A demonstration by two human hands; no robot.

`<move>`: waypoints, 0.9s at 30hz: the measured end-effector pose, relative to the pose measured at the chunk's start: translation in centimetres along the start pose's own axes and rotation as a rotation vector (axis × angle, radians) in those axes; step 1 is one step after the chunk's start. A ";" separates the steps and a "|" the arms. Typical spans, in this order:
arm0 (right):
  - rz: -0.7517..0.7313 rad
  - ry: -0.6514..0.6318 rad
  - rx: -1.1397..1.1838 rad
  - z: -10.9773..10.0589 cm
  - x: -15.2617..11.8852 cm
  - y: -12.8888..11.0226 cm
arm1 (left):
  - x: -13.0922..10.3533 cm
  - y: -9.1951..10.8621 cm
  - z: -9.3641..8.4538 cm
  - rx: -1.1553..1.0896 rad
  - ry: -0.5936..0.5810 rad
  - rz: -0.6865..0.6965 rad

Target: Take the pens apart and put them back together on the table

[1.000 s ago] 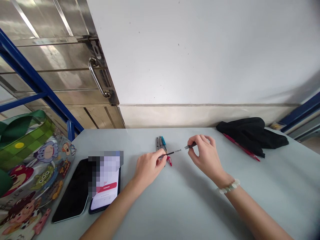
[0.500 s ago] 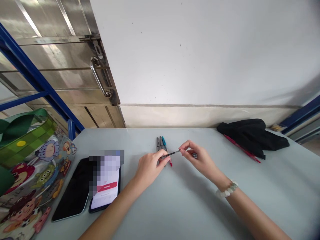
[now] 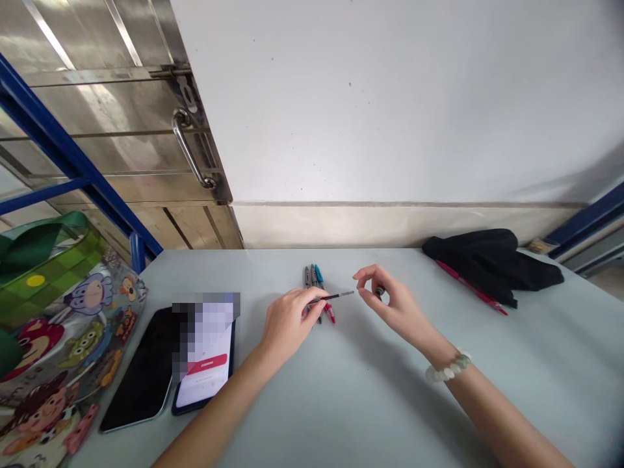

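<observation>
My left hand is closed, pinching a pen refill between thumb and fingers. The refill is thin and dark with a clear end, which points right toward my other hand. My right hand is apart from the refill's tip, with thumb and index finger separated. Its other fingers are curled around a dark pen barrel, of which only the round end shows. Just behind my left hand lie grey pens, a teal-capped pen and a red-tipped pen, partly hidden by the hand.
On the left of the grey table lie a black tablet-like device and a phone with its screen lit. A cartoon-printed bag stands beside them. At the back right, a red pen lies against black cloth.
My right thumb and index finger have let go of the refill's end and spread apart, moving slightly right. The left hand still grips the refill.
</observation>
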State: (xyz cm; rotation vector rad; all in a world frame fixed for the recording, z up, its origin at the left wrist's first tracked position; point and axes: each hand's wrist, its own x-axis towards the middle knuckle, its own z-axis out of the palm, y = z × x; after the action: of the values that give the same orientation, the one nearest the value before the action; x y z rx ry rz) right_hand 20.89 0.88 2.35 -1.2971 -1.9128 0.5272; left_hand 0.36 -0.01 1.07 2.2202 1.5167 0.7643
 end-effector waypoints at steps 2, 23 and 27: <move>0.005 0.012 -0.076 0.0 0.0 0.2 | 0.0 0.0 0.0 0.010 0.022 -0.007; -0.241 -0.074 -0.497 1.6 -0.6 -0.1 | 0.0 0.0 0.1 0.107 -0.010 0.043; -0.213 -0.037 -0.471 1.9 -0.7 0.5 | -0.1 -0.2 0.4 0.110 0.000 0.027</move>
State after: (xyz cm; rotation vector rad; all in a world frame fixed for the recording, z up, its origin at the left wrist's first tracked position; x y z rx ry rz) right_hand 19.87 0.60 0.62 -1.3455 -2.2591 -0.0146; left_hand 0.37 -0.04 0.61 2.3239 1.5671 0.7038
